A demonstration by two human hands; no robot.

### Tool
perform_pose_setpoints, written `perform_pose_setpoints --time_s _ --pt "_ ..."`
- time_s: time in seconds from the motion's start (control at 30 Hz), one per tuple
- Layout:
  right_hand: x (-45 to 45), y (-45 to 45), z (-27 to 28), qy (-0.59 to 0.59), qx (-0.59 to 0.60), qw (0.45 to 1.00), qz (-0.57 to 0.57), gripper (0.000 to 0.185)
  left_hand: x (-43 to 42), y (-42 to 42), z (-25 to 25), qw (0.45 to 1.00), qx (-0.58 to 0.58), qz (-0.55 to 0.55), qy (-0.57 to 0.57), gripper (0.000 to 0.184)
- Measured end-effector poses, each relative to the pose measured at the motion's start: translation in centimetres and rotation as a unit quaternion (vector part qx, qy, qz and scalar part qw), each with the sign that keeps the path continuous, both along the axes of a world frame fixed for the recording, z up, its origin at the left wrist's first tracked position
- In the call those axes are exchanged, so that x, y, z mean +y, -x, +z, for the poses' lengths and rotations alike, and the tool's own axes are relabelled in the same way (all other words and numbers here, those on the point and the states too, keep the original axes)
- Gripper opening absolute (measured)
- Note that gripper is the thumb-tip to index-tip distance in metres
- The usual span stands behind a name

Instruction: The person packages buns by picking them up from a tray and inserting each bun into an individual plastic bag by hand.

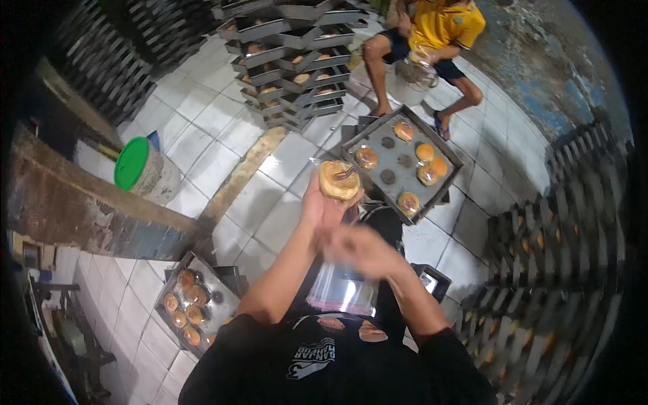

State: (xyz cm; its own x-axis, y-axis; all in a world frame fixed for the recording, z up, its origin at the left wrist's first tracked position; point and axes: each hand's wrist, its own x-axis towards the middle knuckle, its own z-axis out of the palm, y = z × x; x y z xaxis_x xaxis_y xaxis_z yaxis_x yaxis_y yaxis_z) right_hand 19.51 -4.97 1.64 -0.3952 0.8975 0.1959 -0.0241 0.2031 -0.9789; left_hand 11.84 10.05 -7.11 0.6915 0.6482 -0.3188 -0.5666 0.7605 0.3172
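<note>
A round bun (339, 181) with dark stripes on top, in what looks like a clear plastic wrapper, rests in my left hand (324, 208). The fingers of that hand are mostly hidden beneath it. Closer to my body, my right hand (358, 250) is smeared by motion, so its fingers cannot be made out. Just below it, a stack of clear plastic bags (343, 291) lies on my lap. A metal tray (388, 145) with several buns, some wrapped in shiny plastic, stands ahead on the right.
Another tray (219, 312) of buns is at my lower left. Crosswise-stacked trays (290, 67) of buns stand ahead, with more stacked trays (540, 270) on the right. A green-lidded bucket (158, 177) is on the left. Ahead sits a person in a yellow shirt (442, 27).
</note>
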Motion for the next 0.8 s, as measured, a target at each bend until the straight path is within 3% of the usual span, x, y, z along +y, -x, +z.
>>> perform_pose_setpoints --time_s 0.03,0.13,0.17,0.2,0.23,0.27,0.3,0.33,0.4,0.43,0.47,0.53,0.57,0.6,0.63,0.67,0.7,0.73,0.77,0.8 --pt "-0.7 0.5 0.8 0.030 0.122 0.984 0.126 0.012 0.7 0.5 0.8 0.999 0.018 0.026 -0.001 0.073" --pt "-2.3 0.4 1.6 0.040 0.114 0.988 0.096 0.012 1.4 3.9 1.8 0.993 0.044 0.111 -0.007 0.076" --pt "-1.8 0.1 1.3 0.211 0.054 0.962 -0.165 0.011 0.9 4.3 1.0 0.992 0.039 0.117 -0.007 0.076" --pt "0.5 -0.4 -1.3 0.042 -0.018 0.954 -0.296 0.014 0.0 4.0 1.2 0.992 0.030 0.118 -0.010 0.076" --pt "1.4 0.0 -1.6 0.019 -0.046 0.958 -0.282 0.012 -0.6 3.6 1.5 0.993 0.017 0.115 -0.013 0.076" --pt "2.4 0.5 -1.9 -0.004 -0.072 0.961 -0.269 0.012 -1.3 3.4 1.8 0.997 0.010 0.055 0.054 0.075" --pt "2.7 0.5 -3.1 -0.066 -0.167 0.956 -0.233 0.013 -1.4 3.0 -0.8 0.978 0.114 0.086 -0.154 0.074" --pt "2.3 1.0 -2.6 0.047 -0.101 0.964 -0.241 0.022 -0.5 2.5 -5.2 0.904 0.206 0.111 -0.358 0.072" --pt "-0.9 0.1 1.1 0.085 0.119 0.989 -0.021 0.028 2.1 2.4 -7.7 0.845 0.211 0.131 -0.474 0.069" --pt "-2.2 -0.3 2.1 0.104 0.229 0.963 0.096 0.032 3.1 3.9 -8.1 0.902 0.143 0.119 -0.390 0.067" --pt "-2.6 -1.0 0.6 0.063 0.178 0.982 0.024 0.025 3.5 5.6 -8.5 0.946 0.077 0.104 -0.296 0.065" --pt "-1.7 -1.2 -1.6 0.040 0.085 0.978 -0.186 0.016 1.1 5.9 0.7 0.989 0.072 0.123 0.047 0.063" --pt "-0.2 -0.8 -1.6 0.059 0.041 0.945 -0.318 0.016 -0.1 4.9 1.4 0.990 0.076 0.114 0.039 0.063" --pt "0.0 -0.1 -1.1 0.147 0.185 0.938 -0.253 0.020 -1.1 3.8 1.7 0.991 0.075 0.107 0.029 0.064" --pt "0.6 0.5 -1.5 0.147 0.020 0.953 -0.263 0.014 -2.2 3.0 1.6 0.991 0.077 0.103 0.023 0.064" --pt "0.8 0.6 -3.1 0.071 -0.030 0.968 -0.239 0.015 -2.3 2.2 1.0 0.987 0.116 0.108 0.015 0.063" --pt "1.3 0.4 -4.4 -0.013 -0.081 0.974 -0.212 0.019 -2.4 2.3 0.3 0.975 0.158 0.123 -0.098 0.062" --pt "-0.3 -0.3 -1.9 0.022 0.066 0.994 -0.081 0.022 -1.7 2.7 -0.6 0.947 0.192 0.143 -0.215 0.062" --pt "-2.0 -1.0 0.5 0.063 0.209 0.974 0.058 0.026 -0.6 3.4 -2.1 0.959 0.162 0.141 -0.185 0.061" --pt "-1.9 -1.1 0.1 0.084 0.170 0.981 -0.033 0.024 0.6 4.1 -3.6 0.969 0.132 0.140 -0.154 0.061"
